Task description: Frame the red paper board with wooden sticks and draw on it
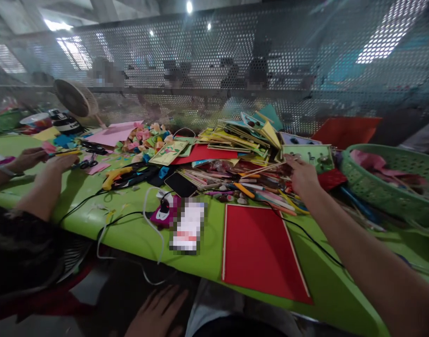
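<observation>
My right hand (303, 177) reaches over the heap in the middle of the table, its fingers pinched on the end of a thin wooden stick (263, 169). Under it lie several loose sticks, pens and an orange-handled tool (244, 190). Low in the view, below the table edge, my left hand (161, 309) rests with its fingers stretched out and holds nothing. Nearest to me on the table lies a red sheet (254, 248) with pale sticks along its left, right and top edges.
A co-worker's hands (60, 164) work at the left. Near the middle are a lit phone (189, 227), a dark phone (181, 184), a purple case (165, 213), cables and a yellow glue gun (118, 177). A green basket (386, 187) stands right; stacked cards (231, 140) lie behind.
</observation>
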`<control>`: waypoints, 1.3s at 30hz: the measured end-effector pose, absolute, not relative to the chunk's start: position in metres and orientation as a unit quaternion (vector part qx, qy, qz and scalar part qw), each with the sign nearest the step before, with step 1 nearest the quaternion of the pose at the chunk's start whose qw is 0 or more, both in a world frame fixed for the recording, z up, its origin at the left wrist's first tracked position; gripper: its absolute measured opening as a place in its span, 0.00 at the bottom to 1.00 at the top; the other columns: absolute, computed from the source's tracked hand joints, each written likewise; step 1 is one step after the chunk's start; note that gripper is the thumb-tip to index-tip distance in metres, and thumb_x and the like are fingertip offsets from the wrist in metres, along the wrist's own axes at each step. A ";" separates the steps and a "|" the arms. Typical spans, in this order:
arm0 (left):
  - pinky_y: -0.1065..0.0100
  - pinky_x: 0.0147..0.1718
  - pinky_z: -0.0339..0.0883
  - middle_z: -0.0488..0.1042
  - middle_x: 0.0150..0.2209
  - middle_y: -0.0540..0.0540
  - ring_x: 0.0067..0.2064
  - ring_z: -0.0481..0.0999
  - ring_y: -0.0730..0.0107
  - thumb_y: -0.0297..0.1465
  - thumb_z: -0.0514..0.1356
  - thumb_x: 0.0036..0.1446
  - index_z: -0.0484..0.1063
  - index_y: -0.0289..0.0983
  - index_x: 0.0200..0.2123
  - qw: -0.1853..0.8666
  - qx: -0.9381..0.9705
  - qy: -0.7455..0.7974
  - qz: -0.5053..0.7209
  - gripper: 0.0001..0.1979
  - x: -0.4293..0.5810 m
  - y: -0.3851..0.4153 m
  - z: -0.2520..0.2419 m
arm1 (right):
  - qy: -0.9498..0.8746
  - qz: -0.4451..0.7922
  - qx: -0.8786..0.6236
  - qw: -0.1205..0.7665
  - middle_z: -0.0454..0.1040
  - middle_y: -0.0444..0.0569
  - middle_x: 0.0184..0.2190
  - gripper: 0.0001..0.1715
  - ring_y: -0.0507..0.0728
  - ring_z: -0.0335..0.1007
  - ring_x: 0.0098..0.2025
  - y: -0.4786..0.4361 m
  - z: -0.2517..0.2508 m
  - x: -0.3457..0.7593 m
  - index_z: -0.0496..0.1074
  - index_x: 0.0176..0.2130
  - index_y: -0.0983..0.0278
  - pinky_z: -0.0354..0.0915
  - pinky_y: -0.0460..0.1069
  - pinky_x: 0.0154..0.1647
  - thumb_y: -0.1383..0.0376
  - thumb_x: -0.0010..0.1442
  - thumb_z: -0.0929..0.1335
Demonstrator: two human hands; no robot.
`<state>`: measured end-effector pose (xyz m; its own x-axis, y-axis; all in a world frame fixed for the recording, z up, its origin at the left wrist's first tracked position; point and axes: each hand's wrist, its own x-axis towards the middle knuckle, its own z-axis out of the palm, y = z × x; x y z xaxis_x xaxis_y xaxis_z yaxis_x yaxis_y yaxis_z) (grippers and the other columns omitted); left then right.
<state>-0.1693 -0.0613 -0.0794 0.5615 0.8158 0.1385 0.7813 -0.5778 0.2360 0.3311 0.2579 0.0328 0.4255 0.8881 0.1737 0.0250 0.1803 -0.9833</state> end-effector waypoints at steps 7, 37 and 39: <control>0.62 0.61 0.73 0.78 0.61 0.47 0.60 0.79 0.61 0.28 0.60 0.66 0.65 0.48 0.70 0.106 0.871 0.436 0.202 0.30 -0.093 -0.047 -0.023 | -0.355 0.326 -0.570 0.665 0.78 0.50 0.50 0.18 0.56 0.77 0.45 0.218 0.053 0.357 0.75 0.52 0.64 0.76 0.56 0.46 0.57 0.67 0.72; 0.52 0.66 0.58 0.78 0.61 0.43 0.64 0.74 0.57 0.33 0.61 0.71 0.72 0.40 0.62 0.082 0.827 0.461 0.313 0.19 -0.026 -0.019 -0.019 | -0.578 0.244 -0.718 0.302 0.85 0.49 0.35 0.17 0.63 0.83 0.36 -0.048 -0.008 0.366 0.85 0.36 0.50 0.76 0.54 0.34 0.46 0.49 0.76; 0.53 0.66 0.57 0.79 0.61 0.43 0.64 0.74 0.58 0.33 0.61 0.71 0.72 0.39 0.62 0.083 0.825 0.460 0.318 0.19 -0.026 -0.020 -0.020 | -0.676 0.196 -0.672 0.231 0.85 0.48 0.39 0.13 0.63 0.83 0.38 -0.049 -0.013 0.373 0.85 0.38 0.46 0.77 0.56 0.39 0.47 0.55 0.73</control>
<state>-0.0259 -0.0199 -0.0202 0.3737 0.8119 0.4486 0.7063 -0.5625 0.4298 0.3729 -0.0485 -0.0126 0.0090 0.9987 0.0502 0.8175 0.0216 -0.5755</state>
